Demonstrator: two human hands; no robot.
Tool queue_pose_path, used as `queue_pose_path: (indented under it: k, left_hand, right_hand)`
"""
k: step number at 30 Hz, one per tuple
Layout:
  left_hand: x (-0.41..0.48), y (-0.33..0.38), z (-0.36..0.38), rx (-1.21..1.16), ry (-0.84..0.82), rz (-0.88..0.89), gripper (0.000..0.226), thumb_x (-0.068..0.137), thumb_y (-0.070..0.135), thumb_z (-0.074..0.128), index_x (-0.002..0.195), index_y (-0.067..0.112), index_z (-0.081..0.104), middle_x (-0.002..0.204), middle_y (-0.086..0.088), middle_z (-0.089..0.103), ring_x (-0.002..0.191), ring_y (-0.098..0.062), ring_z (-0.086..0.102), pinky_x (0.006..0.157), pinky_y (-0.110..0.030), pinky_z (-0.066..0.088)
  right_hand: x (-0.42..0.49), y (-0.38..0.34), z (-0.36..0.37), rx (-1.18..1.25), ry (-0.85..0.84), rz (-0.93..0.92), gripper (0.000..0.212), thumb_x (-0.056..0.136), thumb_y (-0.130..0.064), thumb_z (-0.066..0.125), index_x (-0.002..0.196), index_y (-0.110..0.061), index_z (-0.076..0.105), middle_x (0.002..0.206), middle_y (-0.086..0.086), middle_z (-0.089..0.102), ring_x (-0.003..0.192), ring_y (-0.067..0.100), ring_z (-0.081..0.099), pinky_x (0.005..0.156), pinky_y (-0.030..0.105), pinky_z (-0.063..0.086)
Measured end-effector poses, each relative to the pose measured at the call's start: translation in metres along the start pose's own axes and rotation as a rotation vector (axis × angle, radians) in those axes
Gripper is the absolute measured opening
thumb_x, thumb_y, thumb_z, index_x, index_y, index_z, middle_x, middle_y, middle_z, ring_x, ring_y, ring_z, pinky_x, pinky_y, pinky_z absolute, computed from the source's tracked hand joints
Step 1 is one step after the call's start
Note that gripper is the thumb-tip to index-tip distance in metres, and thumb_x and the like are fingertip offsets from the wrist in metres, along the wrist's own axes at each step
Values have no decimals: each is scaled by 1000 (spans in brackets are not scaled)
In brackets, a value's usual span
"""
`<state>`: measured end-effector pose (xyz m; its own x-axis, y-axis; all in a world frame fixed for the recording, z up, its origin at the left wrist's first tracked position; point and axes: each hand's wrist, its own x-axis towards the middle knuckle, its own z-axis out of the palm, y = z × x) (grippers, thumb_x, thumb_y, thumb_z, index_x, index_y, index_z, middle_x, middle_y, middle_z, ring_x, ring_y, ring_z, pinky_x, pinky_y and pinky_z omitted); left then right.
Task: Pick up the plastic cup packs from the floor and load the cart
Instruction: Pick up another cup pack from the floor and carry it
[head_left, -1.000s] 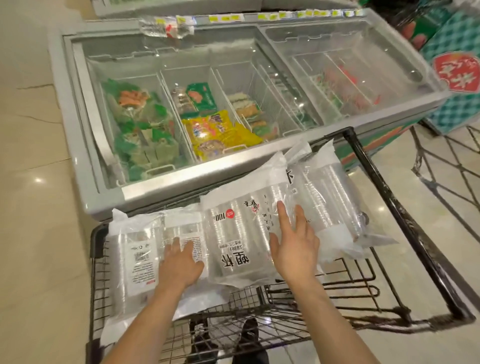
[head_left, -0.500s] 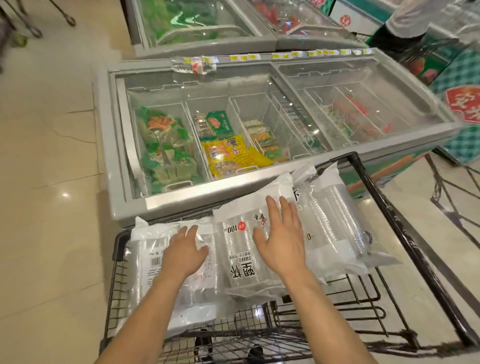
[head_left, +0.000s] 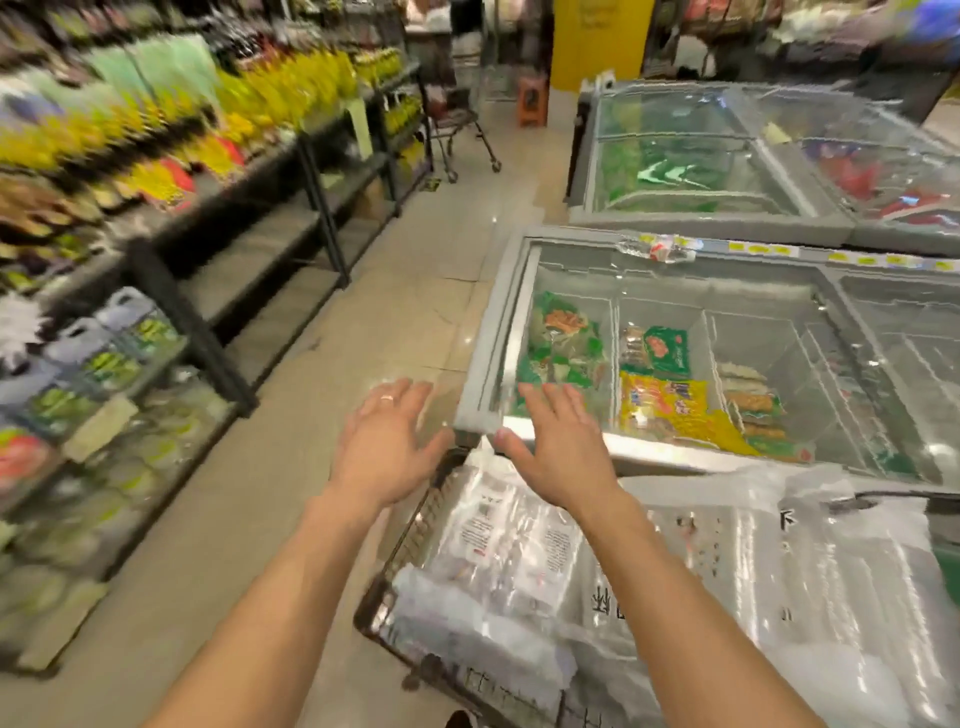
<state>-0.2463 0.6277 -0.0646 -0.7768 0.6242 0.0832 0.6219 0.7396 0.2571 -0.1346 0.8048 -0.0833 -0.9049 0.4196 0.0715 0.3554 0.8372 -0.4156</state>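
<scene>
Both hands up and free. Left hand (head_left: 387, 447) has its fingers spread, palm down, holding nothing; a ring (head_left: 387, 397) shows on one finger. Right hand (head_left: 561, 452) is the same: fingers fanned, thumb out, nothing in it. Neither touches anything that I can see. The cup packs (head_left: 779, 571) lie below and nearward of the right hand, piled in the cart (head_left: 415, 525) and filling the visible part of its basket; a smaller labelled pack (head_left: 506, 540) sits directly under the right wrist, the bigger clear sleeves out to that hand's right. The cart's wire wall runs between the two forearms, so the left hand hangs over the floor (head_left: 415, 312) just outside the cart. Beyond the right hand's fingertips is a glass-topped freezer (head_left: 488, 364); off to the left of the left hand are stocked shelves (head_left: 156, 260), badly blurred. No packs can be seen on the stretch of floor in view. Judgement: a load has been placed and this is the gap between loads. The next move calls for locating any packs left on the floor, likely out of view, stooping, and gripping one with both hands since the sleeves are long, slack and slippery. If none remain, the loading is done. The heaped packs sit high and may slide.
</scene>
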Motion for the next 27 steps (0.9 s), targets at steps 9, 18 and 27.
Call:
queue_pose_path:
  k: [9,18,27]
  left_hand:
    - [-151,-140,-88,134,154,-411,74,79,55,42,145,21,38,146,-5,43,134,-26,37,107,-42,37]
    - [-355,-295,-156,199,305,-795,87,70,64,22,143,20,41,145,-5,44,133,-26,39,103,-39,40]
    - [-581,-445,-221,217,400,-1099,71,87,57,45,148,22,33,152,-4,35,140,-23,29,108,-35,31]
  right_hand:
    - [-8,-193,51,27,-148,-465,68,94,-56,41,152,-24,24,157,9,25,147,30,14,119,44,15]
    - [-89,-439,136,34,-240,-846,68,93,-56,46,151,-26,26,158,4,25,148,26,11,118,38,14]
    - [-219,-681,231,11,-322,-1127,74,87,-63,34,151,-24,27,158,5,27,147,27,17,118,42,19]
